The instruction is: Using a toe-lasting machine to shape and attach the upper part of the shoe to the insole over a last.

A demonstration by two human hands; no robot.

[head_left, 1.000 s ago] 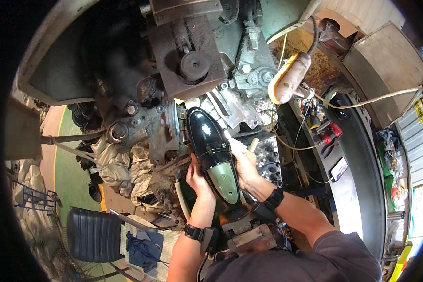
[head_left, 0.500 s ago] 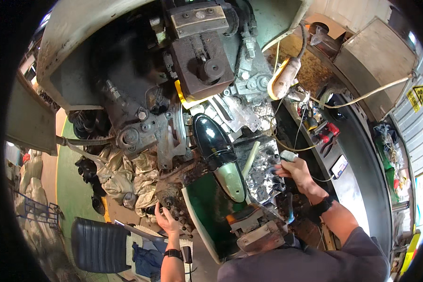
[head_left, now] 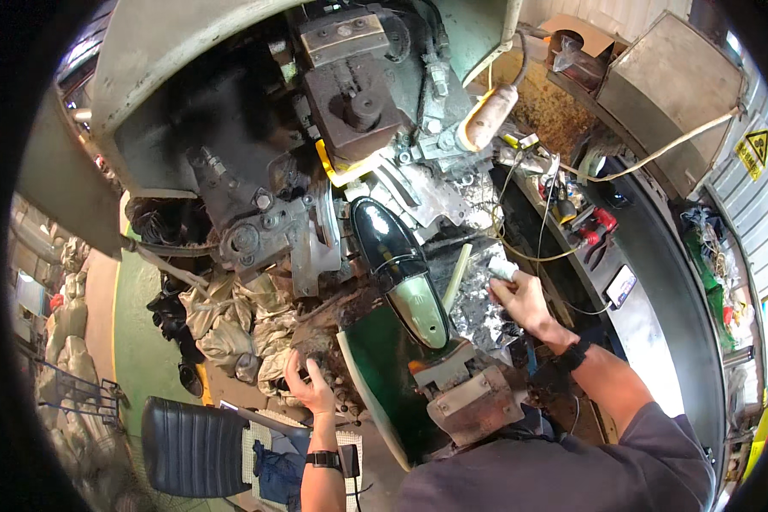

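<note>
Right hand: The right hand (head_left: pixel 527 305) has its grip closed on a small white piece (head_left: pixel 503 270), thumb against it; part of the hold is hidden.
Left hand: The left hand (head_left: pixel 312 388) is apart, fingers curled and seemingly empty, near the pale crumpled cloth (head_left: pixel 230 322).
Pointed piece: The black and pale-green piece (head_left: pixel 382 237) lies between the hands, touched by neither, its glossy black end toward the machine.
Handling: A light thumb-and-finger hold should steer the white piece best; the glossy surface probably marks easily, so gentle contact seems wise.
In the way: A slim pale stick (head_left: pixel 457 277) slants between the right hand and the pointed piece; a loose cord (head_left: pixel 542 259) loops beyond that hand.
Machine: A dark metal block (head_left: pixel 343 111) overhangs beyond the black end, limiting room there.
Light: A lamp (head_left: pixel 490 118) hangs beyond the right hand.
Right side: The counter (head_left: pixel 633 363) carries a phone (head_left: pixel 621 287) and red-handled pliers (head_left: pixel 604 225).
Left side: A black chair (head_left: pixel 194 448) stands behind the left hand.
</note>
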